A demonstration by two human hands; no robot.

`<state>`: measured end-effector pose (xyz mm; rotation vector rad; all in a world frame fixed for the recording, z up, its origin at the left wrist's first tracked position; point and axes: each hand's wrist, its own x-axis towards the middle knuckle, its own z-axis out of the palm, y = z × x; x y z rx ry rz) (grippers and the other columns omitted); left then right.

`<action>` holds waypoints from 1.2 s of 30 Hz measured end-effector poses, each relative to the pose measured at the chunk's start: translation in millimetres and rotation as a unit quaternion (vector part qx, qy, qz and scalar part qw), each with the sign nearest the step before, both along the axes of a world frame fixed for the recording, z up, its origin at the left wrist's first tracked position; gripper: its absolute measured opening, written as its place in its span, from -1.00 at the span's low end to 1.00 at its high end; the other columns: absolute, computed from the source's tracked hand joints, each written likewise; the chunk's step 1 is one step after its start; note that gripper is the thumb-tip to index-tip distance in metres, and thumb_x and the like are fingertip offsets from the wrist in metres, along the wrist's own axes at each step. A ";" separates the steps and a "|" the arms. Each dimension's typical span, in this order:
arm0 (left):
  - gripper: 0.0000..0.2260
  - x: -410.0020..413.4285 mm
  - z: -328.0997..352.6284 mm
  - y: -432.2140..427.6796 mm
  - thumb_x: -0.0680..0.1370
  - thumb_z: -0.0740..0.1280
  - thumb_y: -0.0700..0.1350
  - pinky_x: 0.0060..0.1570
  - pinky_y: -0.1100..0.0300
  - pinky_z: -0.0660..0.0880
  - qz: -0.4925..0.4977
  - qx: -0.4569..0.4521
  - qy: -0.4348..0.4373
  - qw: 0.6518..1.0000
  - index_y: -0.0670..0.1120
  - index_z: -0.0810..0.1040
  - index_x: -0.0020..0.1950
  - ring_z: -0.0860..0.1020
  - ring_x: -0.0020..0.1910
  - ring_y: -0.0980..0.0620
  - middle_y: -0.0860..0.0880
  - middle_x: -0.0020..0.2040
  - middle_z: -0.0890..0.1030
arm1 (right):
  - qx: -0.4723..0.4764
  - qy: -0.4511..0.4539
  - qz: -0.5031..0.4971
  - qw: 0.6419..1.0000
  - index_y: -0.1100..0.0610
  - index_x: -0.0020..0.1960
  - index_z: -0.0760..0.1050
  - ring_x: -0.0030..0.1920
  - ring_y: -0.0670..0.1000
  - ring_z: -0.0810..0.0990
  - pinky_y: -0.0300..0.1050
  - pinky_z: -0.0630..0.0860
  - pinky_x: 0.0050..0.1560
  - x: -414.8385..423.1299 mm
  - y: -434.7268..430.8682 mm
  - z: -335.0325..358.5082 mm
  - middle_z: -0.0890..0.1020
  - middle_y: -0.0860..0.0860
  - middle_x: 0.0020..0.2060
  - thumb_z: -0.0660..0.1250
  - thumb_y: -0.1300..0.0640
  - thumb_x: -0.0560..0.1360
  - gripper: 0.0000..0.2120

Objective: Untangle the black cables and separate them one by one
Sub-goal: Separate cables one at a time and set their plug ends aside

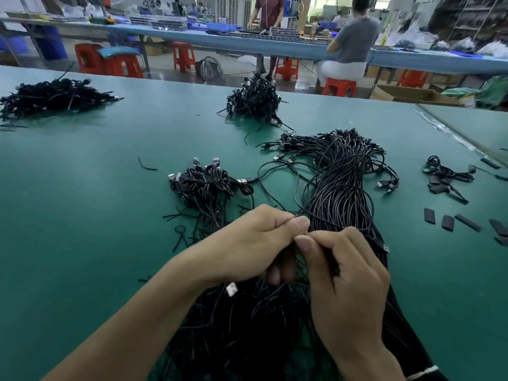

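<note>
A long bundle of black cables [341, 193] runs from the table's middle right down toward me, with USB plugs fanned out at its far end. Its near end spreads into a loose tangle [247, 320] under my hands. My left hand [255, 243] pinches a thin black cable between thumb and forefinger just above that tangle. My right hand [349, 281] is right beside it, thumb and fingers curled round cable strands. One loose cable [275, 185] loops from my fingers out toward the smaller pile.
A small pile of coiled cables [209, 185] lies left of the bundle. Two more piles sit far middle [255, 100] and far left [52, 97]. Black sleeve pieces [450, 221] and a short cable coil [445, 171] lie at the right. People work at a bench behind.
</note>
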<state>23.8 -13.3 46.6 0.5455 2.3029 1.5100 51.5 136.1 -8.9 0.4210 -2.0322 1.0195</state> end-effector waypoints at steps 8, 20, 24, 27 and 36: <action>-0.43 -1.5 5.8 -11.9 0.60 0.04 0.29 -0.59 0.37 0.14 -0.112 0.083 -0.157 0.978 -0.02 0.51 -0.42 0.17 -0.61 0.16 0.11 -0.58 0.22 | -0.041 -0.018 0.036 0.998 0.04 -0.16 0.52 -0.28 -0.17 0.45 -0.47 0.29 -0.22 -2.3 3.1 3.5 0.51 -0.18 -0.27 0.23 -0.09 0.61 -0.73; -0.67 -11.0 -3.1 -2.8 0.54 0.30 0.01 -0.23 0.31 0.61 0.013 0.489 -0.185 0.852 -0.17 0.72 0.08 0.71 -0.17 0.06 -0.08 -0.10 0.72 | 0.109 -0.108 0.013 0.988 0.10 0.08 0.58 -0.22 -0.08 0.43 -0.07 0.47 -0.18 -3.0 -4.1 -1.6 0.55 -0.14 -0.23 0.11 -0.01 0.64 -0.69; -0.69 -14.9 -9.4 2.3 0.54 0.29 -0.05 0.01 0.14 0.63 0.118 0.503 -0.083 0.852 -0.21 0.67 0.13 0.69 0.09 -0.10 -0.20 0.09 0.70 | 0.101 -0.075 0.033 0.992 0.13 -0.03 0.61 -0.27 -0.07 0.53 -0.08 0.51 -0.30 1.6 -5.0 1.7 0.57 -0.09 -0.28 0.20 0.04 0.61 -0.75; -0.71 -13.5 -14.8 5.3 0.55 0.29 -0.01 0.04 0.18 0.62 0.202 0.354 0.053 0.912 -0.11 0.64 0.16 0.69 0.08 0.00 -0.07 0.04 0.73 | 0.107 -0.040 0.045 0.992 0.15 -0.10 0.62 -0.33 -0.06 0.51 -0.09 0.48 -0.37 1.8 -4.5 1.1 0.56 -0.07 -0.32 0.25 0.05 0.62 -0.75; -0.52 2.9 5.1 2.2 0.71 0.12 0.05 -0.51 0.34 0.40 0.008 0.016 -0.079 0.997 -0.08 0.58 -0.32 0.48 -0.57 0.10 0.00 -0.50 0.55 | 0.034 0.034 -0.003 0.999 0.16 -0.21 0.59 -0.30 -0.12 0.44 -0.42 0.35 -0.23 -5.1 13.4 1.1 0.53 -0.05 -0.31 0.31 -0.04 0.59 -0.68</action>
